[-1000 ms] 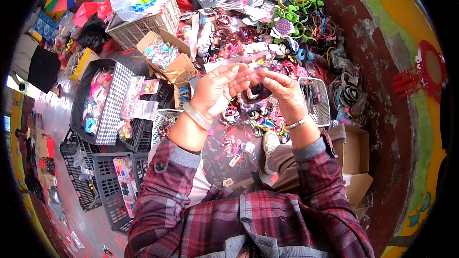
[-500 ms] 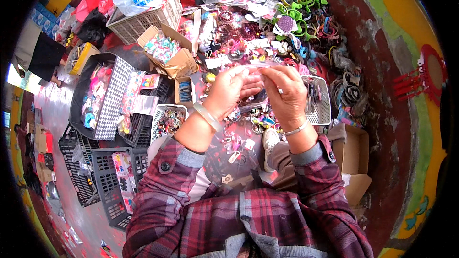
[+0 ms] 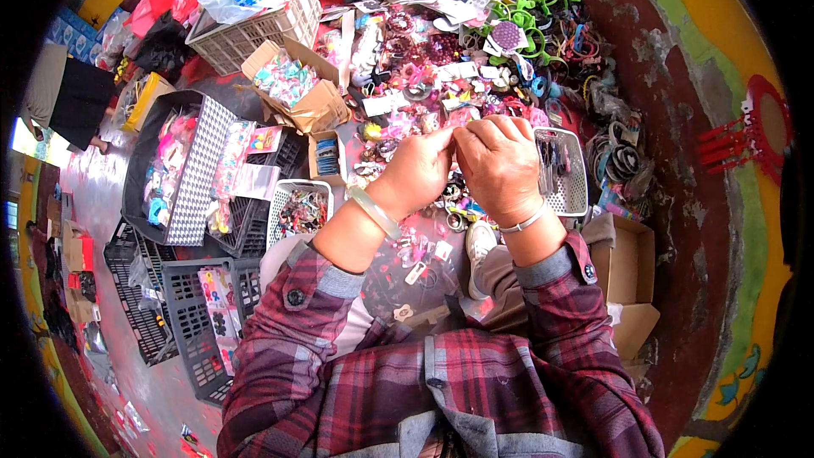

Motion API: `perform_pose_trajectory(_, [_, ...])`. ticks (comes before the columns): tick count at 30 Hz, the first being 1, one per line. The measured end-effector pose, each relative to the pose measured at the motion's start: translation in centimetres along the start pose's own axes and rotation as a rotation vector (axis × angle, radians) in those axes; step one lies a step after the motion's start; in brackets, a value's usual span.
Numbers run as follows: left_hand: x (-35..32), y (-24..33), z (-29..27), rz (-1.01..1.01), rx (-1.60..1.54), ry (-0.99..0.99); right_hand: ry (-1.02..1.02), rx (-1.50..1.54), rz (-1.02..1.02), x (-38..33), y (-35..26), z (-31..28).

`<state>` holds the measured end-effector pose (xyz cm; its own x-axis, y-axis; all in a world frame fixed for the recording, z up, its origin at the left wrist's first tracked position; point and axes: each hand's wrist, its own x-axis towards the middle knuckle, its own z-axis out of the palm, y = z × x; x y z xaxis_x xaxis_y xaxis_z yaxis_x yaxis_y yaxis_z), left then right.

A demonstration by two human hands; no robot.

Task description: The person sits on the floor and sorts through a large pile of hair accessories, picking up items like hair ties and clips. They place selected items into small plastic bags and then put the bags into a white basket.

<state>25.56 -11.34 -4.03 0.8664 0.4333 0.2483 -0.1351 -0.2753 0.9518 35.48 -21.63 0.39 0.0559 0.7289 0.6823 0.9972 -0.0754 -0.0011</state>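
My left hand [image 3: 415, 171] and my right hand [image 3: 502, 165] are held close together, fingertips meeting over a spread of colourful hair accessories [image 3: 424, 76]. Both hands pinch a small accessory between the fingertips; the fingers hide most of it, so I cannot tell its kind. A pale bangle [image 3: 374, 213] circles my left wrist and a thin silver bracelet [image 3: 523, 222] my right. Both sleeves are red plaid. A white mesh basket [image 3: 570, 195] with dark clips lies just right of my right hand.
A grey basket [image 3: 254, 30] with plastic bags stands at the back left, an open cardboard box [image 3: 318, 102] of trinkets beside it. Black crates [image 3: 170, 305] line the left. A small white basket [image 3: 298, 208] of hair ties and a brown box [image 3: 629, 276] flank my arms.
My hands have drawn closer together and turned palms down, the fingertips now meeting. The view has shifted slightly, so the goods sit lower in the picture.
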Motion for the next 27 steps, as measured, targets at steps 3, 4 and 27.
perform_pose_trajectory(3, [0.1,1.0,0.0,0.055,0.118,0.006,-0.013,0.014,0.005,0.0,0.0,-0.2])
perform_pose_trajectory(4, [0.0,1.1,0.0,0.075,0.133,0.011,0.011,0.02,0.007,0.0,0.0,0.0])
perform_pose_trajectory(27, [0.4,0.7,-1.8,-0.274,-0.491,0.032,0.365,1.308,0.96,-1.5,5.2,0.7])
